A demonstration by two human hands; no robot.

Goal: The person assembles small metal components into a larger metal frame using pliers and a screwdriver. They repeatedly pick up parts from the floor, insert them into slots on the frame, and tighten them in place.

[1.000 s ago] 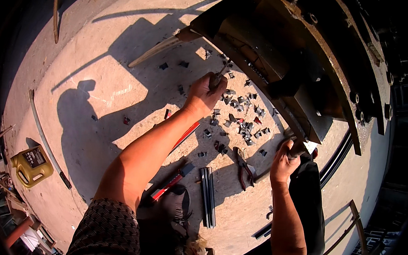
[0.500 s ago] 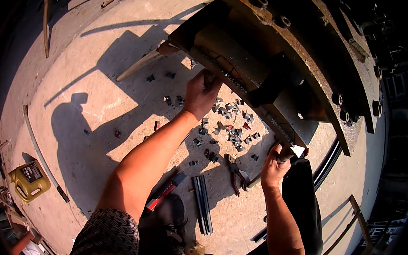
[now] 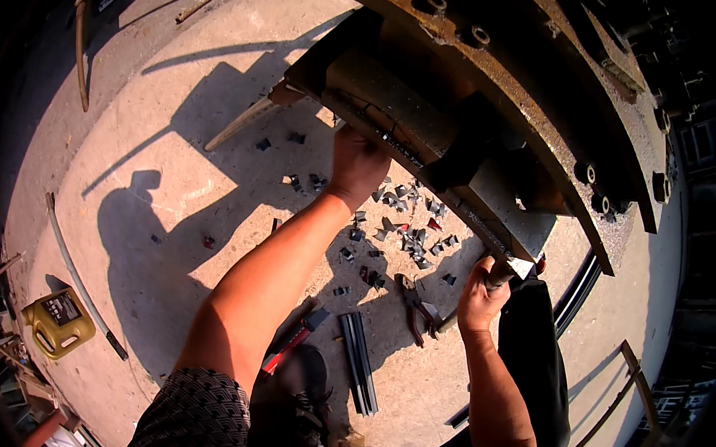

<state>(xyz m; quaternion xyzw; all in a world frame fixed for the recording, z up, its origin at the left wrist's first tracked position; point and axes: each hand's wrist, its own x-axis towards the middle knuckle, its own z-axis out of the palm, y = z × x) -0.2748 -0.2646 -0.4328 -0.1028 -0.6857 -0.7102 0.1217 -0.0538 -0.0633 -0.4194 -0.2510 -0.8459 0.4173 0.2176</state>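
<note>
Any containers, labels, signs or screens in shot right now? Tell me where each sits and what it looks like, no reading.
Yellow jug: on the concrete ground at lower left, far from both hands; squat plastic canister with a handle, lying tilted.
Label on the jug: dark rectangular patch on its upper face, print too small to make out.
No signs or screens are visible.

Small metal pieces (image 3: 404, 227) lie scattered on the concrete floor (image 3: 169, 167) below the steel beam (image 3: 432, 137), pliers (image 3: 417, 308) just behind them.
</note>
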